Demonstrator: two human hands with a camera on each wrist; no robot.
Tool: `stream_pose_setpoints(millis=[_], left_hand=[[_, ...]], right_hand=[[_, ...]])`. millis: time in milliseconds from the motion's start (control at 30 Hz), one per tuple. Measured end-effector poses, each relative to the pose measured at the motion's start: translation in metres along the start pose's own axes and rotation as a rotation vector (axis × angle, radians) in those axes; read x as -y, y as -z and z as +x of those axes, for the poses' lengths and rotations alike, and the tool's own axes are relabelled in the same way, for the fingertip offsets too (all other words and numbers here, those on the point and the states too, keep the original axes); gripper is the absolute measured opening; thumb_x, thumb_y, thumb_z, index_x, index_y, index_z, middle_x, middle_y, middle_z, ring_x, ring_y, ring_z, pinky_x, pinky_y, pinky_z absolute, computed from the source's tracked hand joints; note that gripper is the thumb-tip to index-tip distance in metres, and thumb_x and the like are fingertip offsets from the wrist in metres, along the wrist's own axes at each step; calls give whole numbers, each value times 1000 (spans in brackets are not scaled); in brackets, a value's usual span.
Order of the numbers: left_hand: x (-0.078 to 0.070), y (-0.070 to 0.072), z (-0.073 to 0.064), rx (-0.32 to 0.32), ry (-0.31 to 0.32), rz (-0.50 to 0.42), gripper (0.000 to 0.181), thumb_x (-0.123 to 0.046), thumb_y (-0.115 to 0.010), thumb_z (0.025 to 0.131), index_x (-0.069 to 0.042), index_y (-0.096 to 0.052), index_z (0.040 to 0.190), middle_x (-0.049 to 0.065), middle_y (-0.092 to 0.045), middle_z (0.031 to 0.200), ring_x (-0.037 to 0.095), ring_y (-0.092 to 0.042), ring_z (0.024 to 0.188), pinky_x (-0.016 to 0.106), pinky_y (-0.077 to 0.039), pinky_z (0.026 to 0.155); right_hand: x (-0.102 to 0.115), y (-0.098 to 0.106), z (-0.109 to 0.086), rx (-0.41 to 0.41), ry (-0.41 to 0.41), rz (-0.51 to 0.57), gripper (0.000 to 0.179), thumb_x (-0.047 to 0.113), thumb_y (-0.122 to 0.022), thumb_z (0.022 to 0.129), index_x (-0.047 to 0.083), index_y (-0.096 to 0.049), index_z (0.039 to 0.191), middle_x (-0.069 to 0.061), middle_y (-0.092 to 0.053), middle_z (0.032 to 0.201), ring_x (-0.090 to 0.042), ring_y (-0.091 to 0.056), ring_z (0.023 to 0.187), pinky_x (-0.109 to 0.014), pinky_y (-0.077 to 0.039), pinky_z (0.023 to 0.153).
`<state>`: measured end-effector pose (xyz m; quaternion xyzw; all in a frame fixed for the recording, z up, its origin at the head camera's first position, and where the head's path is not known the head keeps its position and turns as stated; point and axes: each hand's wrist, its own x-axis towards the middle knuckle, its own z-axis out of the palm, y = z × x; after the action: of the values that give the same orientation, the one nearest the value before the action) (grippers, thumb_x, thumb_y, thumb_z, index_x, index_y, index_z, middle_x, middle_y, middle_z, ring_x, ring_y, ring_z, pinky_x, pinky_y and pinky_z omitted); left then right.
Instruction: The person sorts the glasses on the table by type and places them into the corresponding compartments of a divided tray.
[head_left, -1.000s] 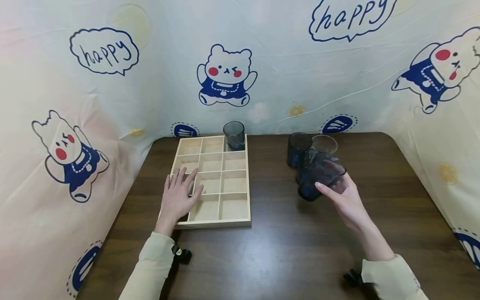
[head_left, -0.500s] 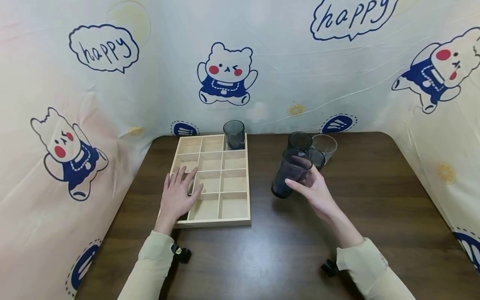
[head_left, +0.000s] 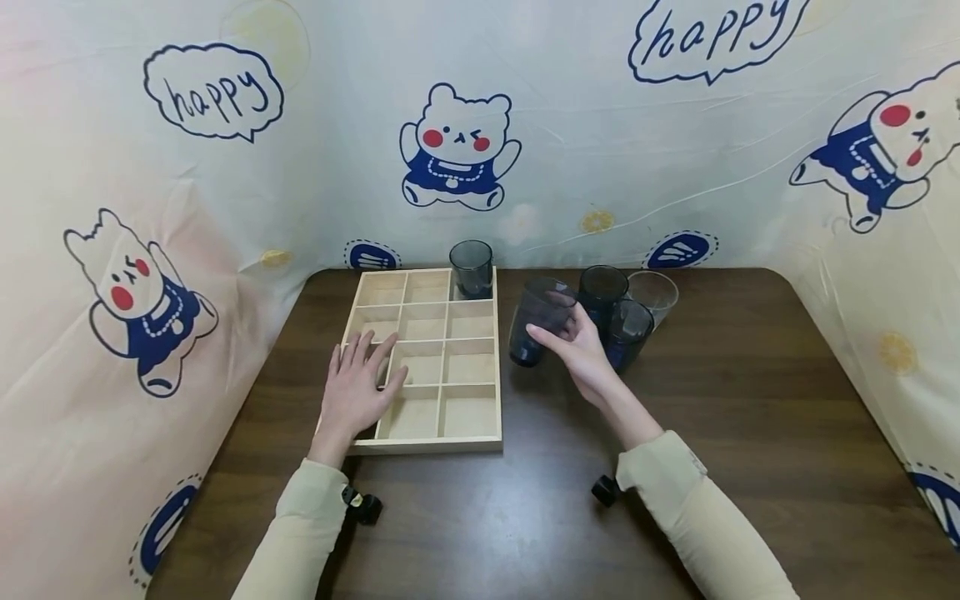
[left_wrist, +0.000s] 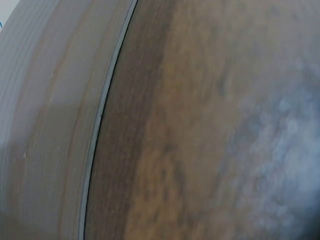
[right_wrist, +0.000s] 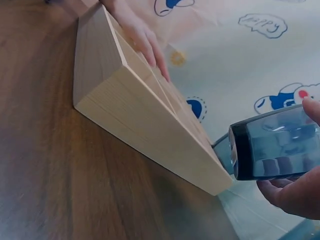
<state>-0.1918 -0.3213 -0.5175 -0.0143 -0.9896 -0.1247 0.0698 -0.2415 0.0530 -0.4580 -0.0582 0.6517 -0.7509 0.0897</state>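
Note:
My right hand (head_left: 588, 360) grips a tinted drinking glass (head_left: 538, 321), which hangs slightly tilted above the table, just right of a wooden compartment box (head_left: 427, 447). In the right wrist view, thumb and fingers curl round the same glass (right_wrist: 280, 147), its thick base pointing toward the box's far corner. My left hand (head_left: 356, 400) rests on the box's left side, fingers spread over the compartments. One tinted glass (head_left: 472, 271) stands upright in the far right compartment. The left wrist view shows a blurred box wall (left_wrist: 60, 130) and tabletop, no hand.
Behind the right hand stand two dark glasses, one farther back (head_left: 602, 287) and one nearer (head_left: 628, 329), beside a clear glass (head_left: 654, 292). The dark wooden table (head_left: 480, 517) meets a printed cloth backdrop (head_left: 570, 150) at its far edge and sides.
My right hand has carried the tinted glass left, from the group of glasses toward the box. The left hand has stayed in place on the box.

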Motion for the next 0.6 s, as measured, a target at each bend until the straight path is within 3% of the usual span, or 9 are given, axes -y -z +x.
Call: stream_pose_setpoints(millis=[267, 500, 600], left_hand=[[1, 0, 1, 6, -2, -3, 72, -59, -55, 107, -25, -43, 170, 23, -32, 178, 47, -20, 170, 69, -9, 138], [3, 0, 0, 3, -1, 6, 72, -59, -56, 107, -25, -43, 169, 23, -32, 178, 48, -20, 170, 69, -11, 138], [2, 0, 0, -2, -2, -2, 72, -60, -56, 106, -25, -44, 169, 22, -33, 178, 47, -21, 170, 69, -10, 138]], right_hand=[[-10, -24, 32, -22, 28, 17, 69, 6, -75, 102, 10, -42, 163, -18, -57, 159, -24, -62, 138, -19, -55, 104], [-15, -40, 47, -92, 67, 27, 73, 5, -79, 98, 7, -41, 160, -20, -59, 157, -29, -61, 143, -40, -50, 123], [-19, -45, 53, -108, 99, 50, 75, 5, -81, 96, 8, -41, 160, -20, -59, 157, -31, -61, 143, -39, -52, 122]])
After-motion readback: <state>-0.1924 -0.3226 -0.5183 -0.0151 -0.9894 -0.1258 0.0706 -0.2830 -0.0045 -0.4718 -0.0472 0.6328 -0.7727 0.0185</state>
